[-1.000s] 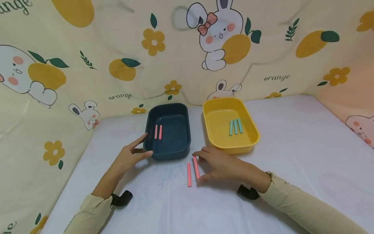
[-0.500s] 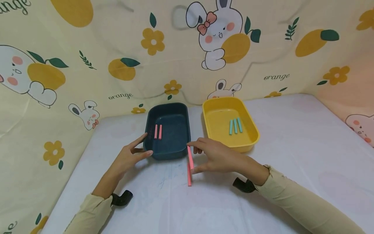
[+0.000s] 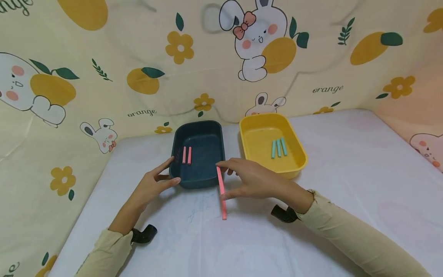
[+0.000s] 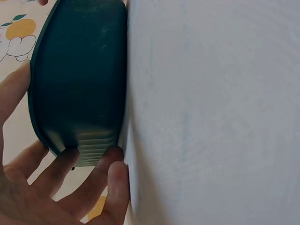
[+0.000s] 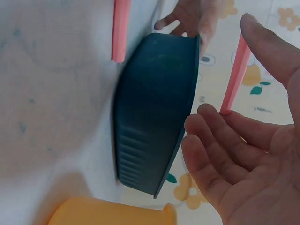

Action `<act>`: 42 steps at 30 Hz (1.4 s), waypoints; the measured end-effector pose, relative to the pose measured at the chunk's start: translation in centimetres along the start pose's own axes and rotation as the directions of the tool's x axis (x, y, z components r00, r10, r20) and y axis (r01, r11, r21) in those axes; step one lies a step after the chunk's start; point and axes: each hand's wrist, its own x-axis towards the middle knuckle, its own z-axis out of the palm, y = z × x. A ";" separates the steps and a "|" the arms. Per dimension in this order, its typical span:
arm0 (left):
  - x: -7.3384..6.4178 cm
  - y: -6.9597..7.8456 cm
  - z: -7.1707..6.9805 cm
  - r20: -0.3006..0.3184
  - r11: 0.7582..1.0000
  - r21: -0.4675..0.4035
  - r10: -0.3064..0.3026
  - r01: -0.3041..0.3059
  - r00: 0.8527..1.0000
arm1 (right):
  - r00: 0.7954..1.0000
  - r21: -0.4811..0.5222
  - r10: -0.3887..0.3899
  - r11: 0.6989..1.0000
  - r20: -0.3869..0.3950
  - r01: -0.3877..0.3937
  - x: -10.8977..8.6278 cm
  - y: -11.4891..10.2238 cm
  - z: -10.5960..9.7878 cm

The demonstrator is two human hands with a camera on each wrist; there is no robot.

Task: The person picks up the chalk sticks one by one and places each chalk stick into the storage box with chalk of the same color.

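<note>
My right hand (image 3: 252,179) pinches a pink chalk stick (image 3: 219,179) lengthwise between thumb and a fingertip, beside the dark blue tray's near right corner. In the right wrist view this chalk stands clear of the table. A second pink stick of chalk (image 3: 224,213) lies on the table below it, partly hidden. My left hand (image 3: 154,184) rests with spread fingers against the near left corner of the dark blue tray (image 3: 204,169); the left wrist view shows its fingertips touching the tray wall (image 4: 84,84). Two pink chalks (image 3: 187,155) lie inside that tray, side by side.
To the right stands a yellow tray (image 3: 259,154) holding three light green chalks (image 3: 278,148). Behind both trays hangs a printed cloth (image 3: 207,69) with rabbits and oranges. A white cloth (image 3: 194,246) covers the table.
My right hand has lifted the pink chalk off the table and carried it left and away from me, to the dark blue tray's near right corner. The left hand has stayed put.
</note>
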 end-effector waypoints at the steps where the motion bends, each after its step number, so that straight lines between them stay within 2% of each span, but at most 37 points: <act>1: 0.0 0.0 0.0 0.001 1.000 -0.002 0.001 -0.001 1.000 | 1.000 0.002 0.003 1.000 0.002 -0.003 0.1 -0.1 -0.1; 6: 0.0 0.1 0.1 0.000 1.000 -0.005 -0.001 0.001 1.000 | 1.000 0.011 0.013 1.000 0.010 -0.013 0.5 -0.2 -0.3; 11: 0.1 0.0 0.1 0.001 1.000 0.000 0.006 -0.006 1.000 | 1.000 0.023 -0.010 1.000 0.013 0.009 0.9 0.0 -0.4; 25: -0.3 -0.2 0.1 0.011 1.000 -0.018 0.015 -0.015 1.000 | 0.999 0.039 -0.043 0.998 0.026 0.042 3.4 -0.3 -0.7; 32: -0.2 -0.3 0.2 0.007 1.000 -0.008 0.023 -0.023 1.000 | 0.999 0.101 -0.004 0.995 0.034 0.000 4.4 -0.6 -0.9; 36: -0.2 -0.3 0.1 0.011 1.000 -0.005 0.025 -0.025 1.000 | 0.999 0.063 -0.003 0.998 0.036 0.001 5.3 -0.7 -1.2; 42: 0.0 -0.2 0.0 0.006 1.000 0.003 0.022 -0.022 1.000 | 0.998 0.008 -0.048 0.999 0.032 0.047 7.1 -1.0 -1.9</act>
